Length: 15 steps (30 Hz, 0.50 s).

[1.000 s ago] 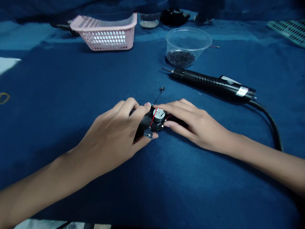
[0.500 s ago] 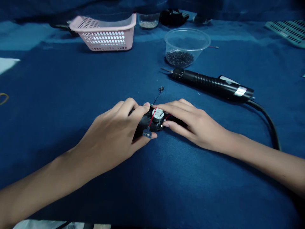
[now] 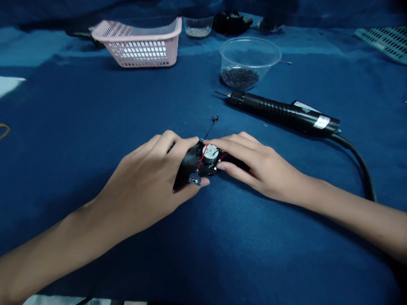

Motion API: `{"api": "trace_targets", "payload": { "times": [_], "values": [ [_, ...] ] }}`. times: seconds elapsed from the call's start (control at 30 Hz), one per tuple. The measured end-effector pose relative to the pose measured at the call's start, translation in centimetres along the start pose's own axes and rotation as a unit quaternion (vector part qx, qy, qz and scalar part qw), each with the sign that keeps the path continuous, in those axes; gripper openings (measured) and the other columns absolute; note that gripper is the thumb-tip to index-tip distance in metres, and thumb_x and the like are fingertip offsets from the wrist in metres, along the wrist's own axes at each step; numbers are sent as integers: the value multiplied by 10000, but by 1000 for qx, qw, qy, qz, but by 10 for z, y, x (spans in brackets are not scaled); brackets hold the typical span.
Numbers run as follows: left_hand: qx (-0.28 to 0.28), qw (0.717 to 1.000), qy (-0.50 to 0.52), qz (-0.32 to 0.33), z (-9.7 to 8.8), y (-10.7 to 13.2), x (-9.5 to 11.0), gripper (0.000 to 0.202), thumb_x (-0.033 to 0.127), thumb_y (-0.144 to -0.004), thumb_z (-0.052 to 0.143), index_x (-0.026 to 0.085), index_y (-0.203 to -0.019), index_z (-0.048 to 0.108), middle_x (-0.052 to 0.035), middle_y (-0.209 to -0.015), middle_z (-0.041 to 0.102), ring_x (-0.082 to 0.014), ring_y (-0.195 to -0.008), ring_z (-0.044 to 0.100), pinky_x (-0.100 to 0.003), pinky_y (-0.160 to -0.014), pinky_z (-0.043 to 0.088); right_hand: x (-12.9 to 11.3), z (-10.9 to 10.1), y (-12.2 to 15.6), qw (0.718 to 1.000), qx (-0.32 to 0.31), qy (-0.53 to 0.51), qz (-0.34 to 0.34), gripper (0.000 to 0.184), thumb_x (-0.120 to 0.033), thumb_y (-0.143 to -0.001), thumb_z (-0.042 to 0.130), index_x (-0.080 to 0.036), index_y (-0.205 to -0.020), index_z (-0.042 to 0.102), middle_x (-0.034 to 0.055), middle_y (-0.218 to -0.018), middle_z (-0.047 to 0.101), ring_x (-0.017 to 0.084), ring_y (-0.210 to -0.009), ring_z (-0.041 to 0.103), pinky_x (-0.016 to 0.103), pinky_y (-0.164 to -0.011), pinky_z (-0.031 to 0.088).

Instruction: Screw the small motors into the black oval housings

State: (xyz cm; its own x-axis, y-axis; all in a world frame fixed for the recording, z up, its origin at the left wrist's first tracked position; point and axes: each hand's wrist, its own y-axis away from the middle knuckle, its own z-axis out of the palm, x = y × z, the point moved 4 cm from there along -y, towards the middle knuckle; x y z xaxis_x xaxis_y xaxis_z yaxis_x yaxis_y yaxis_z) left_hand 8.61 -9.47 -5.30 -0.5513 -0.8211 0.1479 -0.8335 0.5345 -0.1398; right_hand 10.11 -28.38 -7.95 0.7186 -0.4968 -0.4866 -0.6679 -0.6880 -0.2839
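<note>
Head view: looking down on a dark blue cloth (image 3: 95, 106), and all the action sits at the centre of it.

Containers: up top, a pink perforated plastic basket (image 3: 136, 44), contents out of sight from here; just right of it, a small clear plastic cup (image 3: 197, 26) with pale granules in the bottom; nearer, a clear plastic bowl (image 3: 249, 59) holding a heap of dark granules.

Work piece: a black plastic housing (image 3: 193, 165) sits on the cloth between the hands, with a round silver motor (image 3: 210, 153) on top and red wires (image 3: 202, 160) running from it.

Fingers: the left hand (image 3: 143, 178) has its fingers together, curled over the housing, clamped with the thumb side. The right hand (image 3: 263, 167) comes in from the other side, fingers together, pressing on the housing, thumb below.

Beside them: a black ribbed electric screwdriver (image 3: 282, 111) lies to the right, its black cord (image 3: 358, 159) curving off toward the lower right.

Hard to see: the housing is mostly covered by the fingers, and dark objects (image 3: 232, 23) at the top edge are too dim to name.

Count: two hands, three containers, one screwdriver.
</note>
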Motion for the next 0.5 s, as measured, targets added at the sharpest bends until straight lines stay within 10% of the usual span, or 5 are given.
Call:
{"api": "trace_targets", "payload": {
  "times": [0.5],
  "values": [
    [32,993,113,-30,-20,-1,-13,493,482,-946,450,208,-1354,490,-76,-1199,592,-260,-1091,575,-412,-920,472,2,0,0,1000,11,7,-1,473,-290,-952,504,-155,-1404,471,54,-1285,597,146,-1096,528,299,-998,428]
  ]
}}
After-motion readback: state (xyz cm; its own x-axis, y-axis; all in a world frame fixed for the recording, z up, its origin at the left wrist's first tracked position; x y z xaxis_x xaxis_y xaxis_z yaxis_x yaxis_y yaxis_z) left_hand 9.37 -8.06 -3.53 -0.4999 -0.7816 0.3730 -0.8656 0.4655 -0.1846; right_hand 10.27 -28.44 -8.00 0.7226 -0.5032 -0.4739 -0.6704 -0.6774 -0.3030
